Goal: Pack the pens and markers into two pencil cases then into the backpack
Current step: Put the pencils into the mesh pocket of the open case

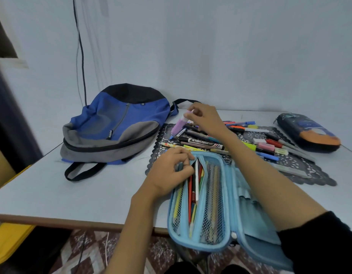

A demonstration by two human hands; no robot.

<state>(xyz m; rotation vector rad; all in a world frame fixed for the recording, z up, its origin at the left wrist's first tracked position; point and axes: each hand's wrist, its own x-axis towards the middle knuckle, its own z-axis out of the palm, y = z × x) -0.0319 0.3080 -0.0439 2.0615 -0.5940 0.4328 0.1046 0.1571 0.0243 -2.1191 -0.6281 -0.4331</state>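
A light blue pencil case (220,224) lies open at the table's front edge, with several pencils in its mesh pockets. My left hand (170,171) pinches the edge of its mesh pocket and holds it apart. My right hand (205,117) pinches the white cap end of a purple marker (178,125) above the pile of pens and markers (203,141) on a black lace mat (301,169). A dark pencil case (307,133) with an orange edge lies zipped shut at the far right. The blue and grey backpack (115,125) lies flat on the left, zipped.
Erasers (266,146) and more pens lie on the mat's right half. The white table (62,194) meets a pale wall behind; a black cable (81,50) hangs down it. A yellow object (9,240) sits below the table's left front edge.
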